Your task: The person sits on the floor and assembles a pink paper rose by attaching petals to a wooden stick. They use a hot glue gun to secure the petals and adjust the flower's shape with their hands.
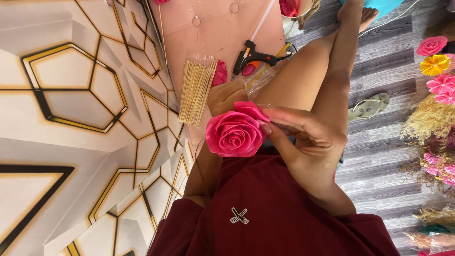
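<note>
A: We see a pink ribbon rose (235, 134) held up close to us, over the dark red shirt (275, 218).

B: Which hand has it?

A: Both. Our right hand (303, 137) is the grip on the right side of the rose. Its fingers (279, 115) curl over a loose petal at the top edge and pinch it. Our left hand (226, 96) is just behind the rose. It is partly hidden, so we cannot tell how tight it closes, but it touches the back of the flower.

B: So the rose is between the two hands?

A: Yes, it sits right between them, with its open face turned up at us.

B: What is just past the left hand?

A: A clear bag of thin wooden sticks (195, 90) lies just left of it on the pink worktop (213, 33). A little farther off lies a black glue gun (253, 57) with an orange trigger, and a long clear glue stick (263, 19) pokes out of its back end.

B: And on the right?

A: Past the right hand are our bare legs (313, 71) on the grey wooden floor (379, 156). A pale green sandal (368, 106) lies there. Far off by the edge stand more flowers, pink ones (438, 84) and a yellow one (434, 65), next to some dry grass (426, 121).
</note>
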